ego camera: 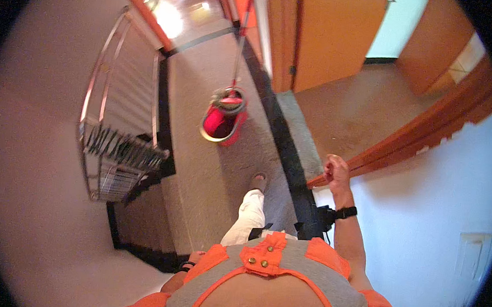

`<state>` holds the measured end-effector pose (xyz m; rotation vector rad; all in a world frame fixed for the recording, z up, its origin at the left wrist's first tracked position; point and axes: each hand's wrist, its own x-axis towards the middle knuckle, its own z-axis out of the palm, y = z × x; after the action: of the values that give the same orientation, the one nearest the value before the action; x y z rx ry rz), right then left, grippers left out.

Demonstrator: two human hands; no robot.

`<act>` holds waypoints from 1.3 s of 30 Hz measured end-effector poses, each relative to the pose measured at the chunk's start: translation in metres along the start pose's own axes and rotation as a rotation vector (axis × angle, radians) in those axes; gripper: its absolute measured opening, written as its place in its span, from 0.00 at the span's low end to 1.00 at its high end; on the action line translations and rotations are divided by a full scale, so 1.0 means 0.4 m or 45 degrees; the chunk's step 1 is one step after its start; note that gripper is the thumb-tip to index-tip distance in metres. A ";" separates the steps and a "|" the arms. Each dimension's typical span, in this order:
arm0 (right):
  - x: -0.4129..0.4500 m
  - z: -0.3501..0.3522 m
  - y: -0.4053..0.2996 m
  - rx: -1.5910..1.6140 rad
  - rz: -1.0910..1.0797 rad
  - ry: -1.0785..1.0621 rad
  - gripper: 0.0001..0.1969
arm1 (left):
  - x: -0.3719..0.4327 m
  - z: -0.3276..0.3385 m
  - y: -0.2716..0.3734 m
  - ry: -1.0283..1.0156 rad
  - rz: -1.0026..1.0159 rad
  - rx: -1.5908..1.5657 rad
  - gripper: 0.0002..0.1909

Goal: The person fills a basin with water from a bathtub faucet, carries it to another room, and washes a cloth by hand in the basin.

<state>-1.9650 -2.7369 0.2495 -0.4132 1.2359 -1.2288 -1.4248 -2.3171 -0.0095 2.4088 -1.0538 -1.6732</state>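
Observation:
My right hand [337, 168] is raised in front of me at the right, beside the wooden door frame, with its fingers curled; whether it touches the frame or holds anything small I cannot tell. Low at my left side, my left hand [197, 256] is mostly hidden by my forearm and shirt. Ahead on the floor stands a red mop bucket [214, 123] with a pale rim. A mop [237, 63] with a red and metal handle stands upright, its head in the wringer basket at the bucket's far end.
A metal rack [122, 149] stands against the left wall. On the right, a wooden door [335, 35] stands ajar beyond a grey threshold [301, 131]. Dark baseboard tiles [283, 139] edge the hallway floor [201, 180]. A bright room lies past the far doorway.

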 end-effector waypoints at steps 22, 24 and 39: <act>0.831 -0.071 -0.365 0.863 -0.034 0.768 0.07 | 0.487 -0.512 1.883 -0.143 0.357 -0.318 0.11; 0.881 -0.110 -0.445 0.823 -0.142 0.867 0.05 | 0.545 -0.513 1.953 -0.412 0.277 -0.498 0.10; 0.736 -0.473 -0.454 1.023 -0.378 1.559 0.05 | 0.748 -0.089 2.917 -0.743 0.595 0.362 0.10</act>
<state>-2.2604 -2.9902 0.1866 0.9232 1.5014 -2.2216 -1.9306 -3.3893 0.2059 1.5927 -1.8579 -2.1847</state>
